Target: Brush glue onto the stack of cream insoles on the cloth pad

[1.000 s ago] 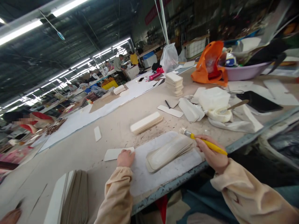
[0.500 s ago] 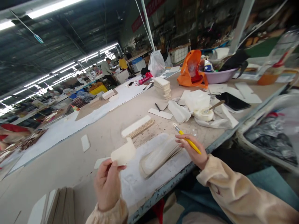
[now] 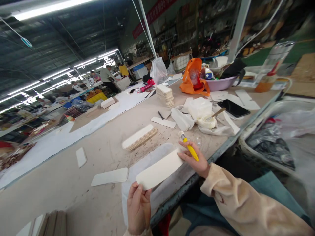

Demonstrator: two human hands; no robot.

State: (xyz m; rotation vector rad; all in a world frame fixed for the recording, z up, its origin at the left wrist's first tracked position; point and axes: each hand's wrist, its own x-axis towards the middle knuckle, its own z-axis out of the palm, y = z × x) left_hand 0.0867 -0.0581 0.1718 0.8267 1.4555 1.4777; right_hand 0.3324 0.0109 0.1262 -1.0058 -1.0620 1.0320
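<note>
A long cream strip with rounded corners (image 3: pixel 158 168) is pinched at its near left end by my left hand (image 3: pixel 139 206). My right hand (image 3: pixel 195 160) is closed round a yellow-handled brush (image 3: pixel 191 150), its pale tip pointing up and away. Fingers of that hand also touch the strip's right end. Under the strip lies a whitish sheet (image 3: pixel 130 196) on the table. Just beyond it sits a stack of similar strips (image 3: pixel 139 137). Left of the held strip, another pale piece (image 3: pixel 110 177) rests on the table.
A small white piece (image 3: pixel 81 157) lies further left, and a stack of boards (image 3: pixel 50 224) stands at bottom left. To the right are a roll of white tape (image 3: pixel 206 122), a black phone (image 3: pixel 233 108), a purple basin (image 3: pixel 220 84) and an orange bag (image 3: pixel 193 78). The table edge (image 3: pixel 177 196) runs close by.
The cream strip in my left hand has swung right and now spans between both hands. The right fingers have come to its far end, still holding the brush. The view has shifted slightly.
</note>
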